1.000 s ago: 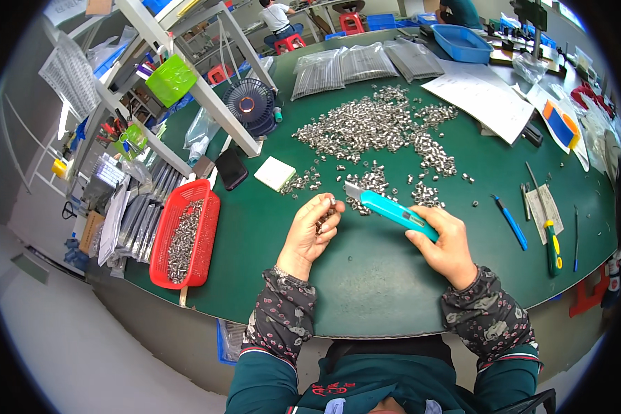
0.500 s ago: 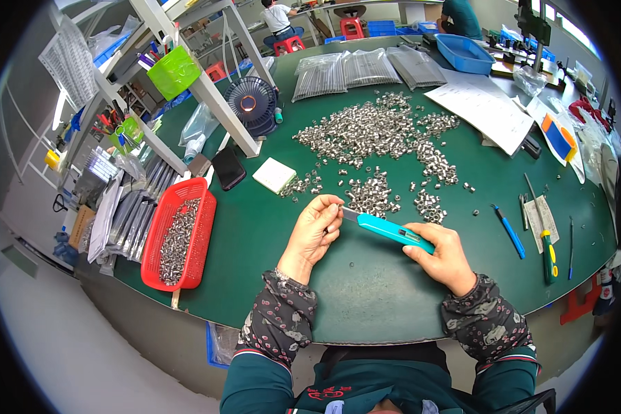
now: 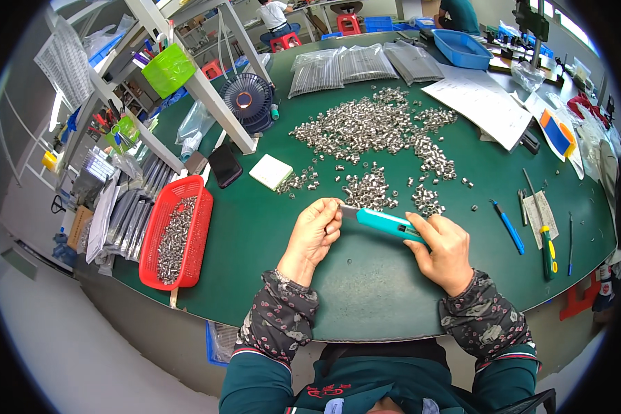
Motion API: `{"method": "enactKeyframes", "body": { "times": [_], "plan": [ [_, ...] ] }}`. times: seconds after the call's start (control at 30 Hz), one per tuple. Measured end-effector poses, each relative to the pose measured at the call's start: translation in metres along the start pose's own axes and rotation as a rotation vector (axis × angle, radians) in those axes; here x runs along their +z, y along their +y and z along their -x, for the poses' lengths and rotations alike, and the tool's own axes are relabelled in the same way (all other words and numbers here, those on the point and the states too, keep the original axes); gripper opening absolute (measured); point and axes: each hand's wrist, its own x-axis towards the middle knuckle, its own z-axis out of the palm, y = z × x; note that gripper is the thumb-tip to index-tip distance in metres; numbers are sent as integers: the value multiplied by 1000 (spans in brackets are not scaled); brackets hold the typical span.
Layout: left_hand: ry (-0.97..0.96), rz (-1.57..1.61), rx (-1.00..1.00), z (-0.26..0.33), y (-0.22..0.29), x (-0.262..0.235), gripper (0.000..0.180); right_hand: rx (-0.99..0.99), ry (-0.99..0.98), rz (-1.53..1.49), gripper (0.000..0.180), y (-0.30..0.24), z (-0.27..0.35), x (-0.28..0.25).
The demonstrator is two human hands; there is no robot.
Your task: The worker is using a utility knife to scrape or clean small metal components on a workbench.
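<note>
My right hand [image 3: 443, 250] is closed round the teal handle of a utility knife [image 3: 386, 223], whose blade points left. At the blade's tip, the thumb and fingers of my left hand [image 3: 313, 233] pinch a small metal piece, mostly hidden by the fingertips. Just beyond the knife lie small heaps of short, shiny metal rings [image 3: 370, 189], with a much larger pile of the same rings [image 3: 366, 127] farther back. A single dark speck [image 3: 349, 261] sits on the green tabletop below the knife.
A red basket [image 3: 205, 228] of metal pieces stands left, near a phone [image 3: 225, 165], a white pad [image 3: 270, 172] and a fan [image 3: 247, 102]. Rightward lie a blue-handled tool [image 3: 509, 229] and a screwdriver [image 3: 548, 254]. Bagged tubes [image 3: 367, 63] and a blue tray [image 3: 462, 50] are at the back.
My right hand has shifted its grip on the knife, with the thumb and forefinger now farther forward along the handle. The left hand keeps its pinch at the blade tip.
</note>
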Motion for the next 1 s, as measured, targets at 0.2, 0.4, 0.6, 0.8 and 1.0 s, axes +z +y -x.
{"method": "enactKeyframes", "body": {
  "times": [0.2,0.4,0.6,0.8,1.0],
  "plan": [
    [6,82,-25,1,-1,-3,15,97,-20,-194,34,8,2,3],
    [-29,102,-23,1,3,1,10,160,-181,-283,33,9,2,2],
    [-41,31,-33,0,2,-6,12,191,-241,-283,32,9,1,2],
    [-17,-7,-81,-1,3,-6,16,49,-101,-94,33,4,1,-1],
    [-8,-38,-119,0,4,-6,23,-11,-64,-34,36,3,0,0]
  ]
}}
